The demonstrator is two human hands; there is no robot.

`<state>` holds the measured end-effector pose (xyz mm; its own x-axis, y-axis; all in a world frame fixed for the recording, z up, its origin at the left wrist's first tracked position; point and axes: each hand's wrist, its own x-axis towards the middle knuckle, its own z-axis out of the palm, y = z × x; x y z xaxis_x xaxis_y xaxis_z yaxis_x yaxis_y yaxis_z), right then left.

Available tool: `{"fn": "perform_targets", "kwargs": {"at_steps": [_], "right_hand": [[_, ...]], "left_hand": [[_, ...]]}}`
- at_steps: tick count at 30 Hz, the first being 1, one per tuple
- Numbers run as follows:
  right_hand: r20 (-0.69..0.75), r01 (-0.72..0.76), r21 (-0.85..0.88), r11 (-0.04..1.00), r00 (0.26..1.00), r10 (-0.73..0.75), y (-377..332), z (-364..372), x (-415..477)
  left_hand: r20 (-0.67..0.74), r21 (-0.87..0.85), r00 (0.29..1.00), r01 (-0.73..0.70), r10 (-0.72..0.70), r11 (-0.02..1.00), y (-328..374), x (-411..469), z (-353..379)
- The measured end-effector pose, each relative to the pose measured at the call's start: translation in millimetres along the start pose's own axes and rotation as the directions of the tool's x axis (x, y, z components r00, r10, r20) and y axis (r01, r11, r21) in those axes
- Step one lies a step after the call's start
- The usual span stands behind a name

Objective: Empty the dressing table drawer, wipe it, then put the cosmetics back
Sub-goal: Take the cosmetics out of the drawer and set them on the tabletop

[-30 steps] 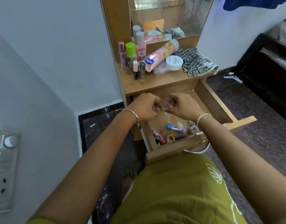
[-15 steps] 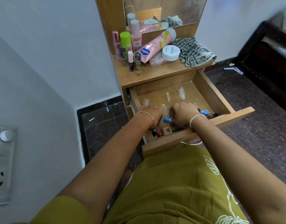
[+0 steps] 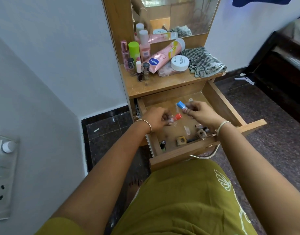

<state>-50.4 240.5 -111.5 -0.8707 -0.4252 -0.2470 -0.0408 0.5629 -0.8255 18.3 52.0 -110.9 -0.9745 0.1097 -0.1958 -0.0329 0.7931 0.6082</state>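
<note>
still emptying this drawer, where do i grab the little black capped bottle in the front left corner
Pinch the small black-capped bottle by its cap, coming straight down from above. It appears to stand cap up, tucked tight into the front left corner of the drawer. The left wall and front panel leave little room for fingers at its sides, and the cap is the free part.

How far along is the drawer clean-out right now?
Partly emptied. Done: the Vaseline tube, white jar and bottles sit on the tabletop. In hand: the right hand pinches a blue-capped tube and the left hand holds an orange-capped tube above the drawer. Left: small items at the drawer's front, then wiping, probably with the checked cloth, and restocking.
</note>
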Motion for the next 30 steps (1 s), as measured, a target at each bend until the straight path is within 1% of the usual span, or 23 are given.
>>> {"fn": "perform_targets", "kwargs": {"at_steps": [3, 6, 8, 12, 16, 18, 20, 22, 26, 28, 30], "right_hand": [[-0.090, 0.008, 0.252, 0.968, 0.996, 0.015, -6.0, -2.7, -1.8], [-0.154, 0.022, 0.445, 0.895, 0.987, 0.053, -15.1, -0.9, -3.2], [-0.186, 0.044, 0.502, 0.864, 0.981, 0.058, -21.8, 0.8, -1.6], [-0.257, 0.081, 0.516, 0.853, 0.964, 0.064, -35.9, 6.8, 4.3], [-0.372, 0.159, 0.464, 0.871, 0.928, 0.028, -50.7, 11.4, 12.5], [-0.394, 0.196, 0.429, 0.882, 0.919, -0.013, -59.3, 14.3, 17.7], [-0.399, 0.232, 0.386, 0.893, 0.915, -0.065, -69.2, 17.1, 23.9], [-0.393, 0.270, 0.333, 0.903, 0.911, -0.127, -79.2, 19.9, 30.0], [-0.362, 0.317, 0.184, 0.930, 0.902, -0.235, -94.4, 25.0, 46.4], [-0.369, 0.318, 0.069, 0.945, 0.889, -0.272, -99.3, 28.2, 55.1], [-0.372, 0.308, -0.055, 0.950, 0.876, -0.306, -103.6, 30.6, 62.3]], "left_hand": [[-0.082, -0.227, 0.996, -0.002, -0.017, 0.974, 1.3, -3.8, -9.5], [-0.129, -0.329, 0.991, -0.025, -0.018, 0.944, 3.1, -8.1, -20.9], [-0.165, -0.390, 0.986, -0.042, -0.024, 0.920, 4.1, -10.6, -29.0], [-0.311, -0.434, 0.949, -0.089, -0.056, 0.897, 3.7, -14.2, -45.0], [-0.439, -0.505, 0.882, -0.084, -0.172, 0.859, -4.6, -16.2, -59.8], [-0.487, -0.560, 0.846, -0.114, -0.215, 0.820, -13.3, -16.3, -67.1], [-0.527, -0.591, 0.803, -0.111, -0.279, 0.799, -19.6, -17.5, -75.3], [-0.562, -0.590, 0.754, -0.077, -0.340, 0.804, -25.1, -17.3, -82.9], [-0.628, -0.543, 0.679, -0.032, -0.380, 0.839, -35.8, -13.2, -97.0], [-0.643, -0.517, 0.664, -0.007, -0.383, 0.856, -39.6, -9.2, -101.9], [-0.651, -0.486, 0.664, 0.009, -0.369, 0.874, -41.4, -4.6, -106.0]]}}
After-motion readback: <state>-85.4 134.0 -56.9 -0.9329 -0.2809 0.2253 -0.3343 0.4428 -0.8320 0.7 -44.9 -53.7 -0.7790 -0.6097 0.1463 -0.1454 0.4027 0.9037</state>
